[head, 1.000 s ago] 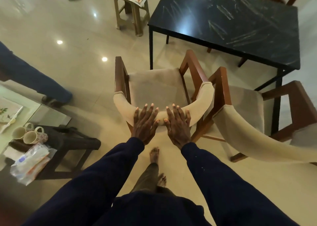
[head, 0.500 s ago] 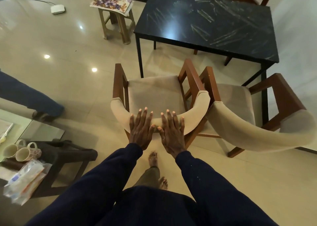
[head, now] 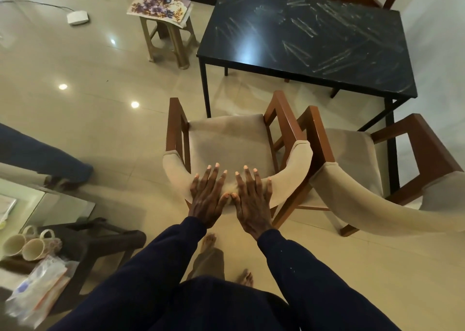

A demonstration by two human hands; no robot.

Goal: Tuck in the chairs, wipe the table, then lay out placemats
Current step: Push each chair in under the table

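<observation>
The chair [head: 226,142] has slid forward toward the table's [head: 302,41] near edge. Its seat front now reaches the near-left leg but isn't under the top yet. My left hand [head: 206,200] and right hand [head: 253,202] lie flat, fingers straight, pressing its padded back and gripping nothing. I judge this tuck half done. The second chair [head: 352,159], by the near-right corner, waits angled out.

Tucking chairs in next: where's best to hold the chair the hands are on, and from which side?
Its curved padded backrest, from behind, the side away from the table. The left hand and right hand lie flat on its middle, so a push should run straight toward the table.
</observation>
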